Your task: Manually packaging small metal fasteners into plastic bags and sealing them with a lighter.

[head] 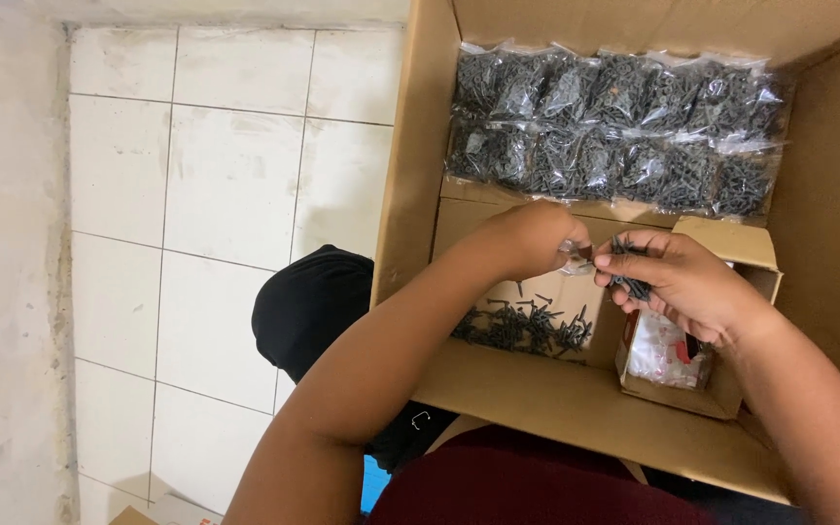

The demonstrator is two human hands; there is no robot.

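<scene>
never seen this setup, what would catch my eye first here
Two rows of clear bags of black screws fill the far end of the big cardboard box. At the centre, the right hand holds a bunch of screws and the left hand pinches a small clear bag, above loose screws.

Dark grey screws (527,326), brown cardboard box (576,403), white floor tiles (230,185)

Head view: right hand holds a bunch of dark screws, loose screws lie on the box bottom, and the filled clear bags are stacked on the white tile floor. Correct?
Not quite. The head view shows the filled clear plastic bags of dark screws stacked inside the large brown cardboard box, along its far side, not on the white tile floor. The rest holds: the right hand holds a bunch of dark screws, and loose screws lie on the box bottom.
</scene>
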